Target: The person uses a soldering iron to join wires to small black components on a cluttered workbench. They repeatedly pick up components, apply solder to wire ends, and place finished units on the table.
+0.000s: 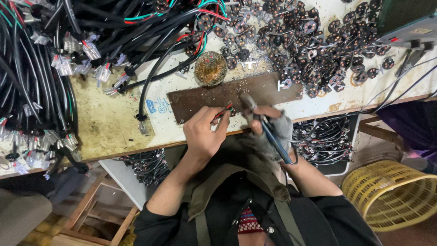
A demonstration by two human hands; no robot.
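The left hand (203, 132) is curled, its thumb and fingertips pinching the ends of thin red and black wires (221, 112) over the near edge of a rusty brown metal plate (200, 99) that lies just beyond both hands. The right hand (273, 130), in a grey fingerless glove, is closed around a soldering iron with a blue handle (275, 139); its tip end (248, 102) points toward the wires and sits just beside them above the plate. Beyond the left hand, past the plate, stands a round, crusted solder tin (210, 68). Beyond the right hand a heap of small dark round parts with copper-coloured contacts (314, 45) spreads across the white bench top (318, 107). To the left of the left hand lie thick bundles of black cables with clear plastic connectors (50, 68), and a small blue printed mark (157, 106) shows on the bench just left of the plate. Below and to the right of the right hand sits a yellow woven plastic basket (391, 193); more coiled wire assemblies (323, 139) lie under the bench edge.
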